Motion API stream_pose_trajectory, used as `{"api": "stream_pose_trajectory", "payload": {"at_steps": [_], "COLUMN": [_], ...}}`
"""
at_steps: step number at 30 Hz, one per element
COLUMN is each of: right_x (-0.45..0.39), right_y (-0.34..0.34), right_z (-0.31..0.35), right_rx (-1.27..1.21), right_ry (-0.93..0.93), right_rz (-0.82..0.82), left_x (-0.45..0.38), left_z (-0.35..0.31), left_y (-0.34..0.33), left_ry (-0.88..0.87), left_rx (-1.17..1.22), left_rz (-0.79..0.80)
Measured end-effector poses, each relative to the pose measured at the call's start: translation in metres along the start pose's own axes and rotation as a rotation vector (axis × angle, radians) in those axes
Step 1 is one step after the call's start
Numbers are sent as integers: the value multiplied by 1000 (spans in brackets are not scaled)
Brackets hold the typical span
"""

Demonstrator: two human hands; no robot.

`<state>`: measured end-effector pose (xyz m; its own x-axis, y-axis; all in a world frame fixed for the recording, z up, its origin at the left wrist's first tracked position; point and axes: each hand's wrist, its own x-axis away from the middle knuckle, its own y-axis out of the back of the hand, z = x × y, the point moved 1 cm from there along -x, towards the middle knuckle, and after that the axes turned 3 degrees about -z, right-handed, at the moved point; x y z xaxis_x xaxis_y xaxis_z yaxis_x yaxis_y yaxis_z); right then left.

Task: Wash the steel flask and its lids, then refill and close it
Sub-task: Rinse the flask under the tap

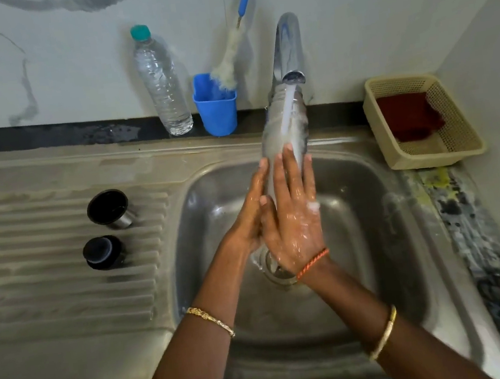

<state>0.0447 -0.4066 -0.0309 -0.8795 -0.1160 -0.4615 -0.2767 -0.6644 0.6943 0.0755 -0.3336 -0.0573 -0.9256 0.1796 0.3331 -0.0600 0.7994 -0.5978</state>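
Note:
The steel flask [281, 123] is held upright over the sink basin [369, 207], right under the tap [287, 51], with water running down its side. My left hand [250, 214] grips the flask's lower part from the left. My right hand [293, 215] lies flat against the flask's front, fingers together, wet and soapy. The flask's bottom is hidden behind both hands. On the ribbed drainboard [49, 274] to the left stand the steel cup lid [109, 209], mouth up, and the black inner stopper [103, 252].
A clear plastic water bottle [162, 84] with a green cap stands at the back wall. Beside it a blue cup [216, 106] holds a bottle brush [231, 51]. A beige basket [421, 120] with a red cloth sits at the right.

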Motion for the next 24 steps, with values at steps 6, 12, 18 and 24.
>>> {"api": "stream_pose_trajectory", "payload": {"at_steps": [6,12,18,24], "right_x": [-108,-113,-117,-53], "right_y": [5,-2,-14,-6], "right_z": [-31,-36,-26,-5], "right_rx": [-539,-1078,-423,82], "right_ry": [-269,-652,-477,80], "right_rz": [1,166,-32,-22], "left_x": [3,7,9,0], "left_z": [-7,-2,-19,-25], "left_y": [-1,14,-9,-18], "left_ry": [292,393,78,-2], "left_rx": [90,217,-188,-194], "left_rz": [103,198,-142,-106]}}
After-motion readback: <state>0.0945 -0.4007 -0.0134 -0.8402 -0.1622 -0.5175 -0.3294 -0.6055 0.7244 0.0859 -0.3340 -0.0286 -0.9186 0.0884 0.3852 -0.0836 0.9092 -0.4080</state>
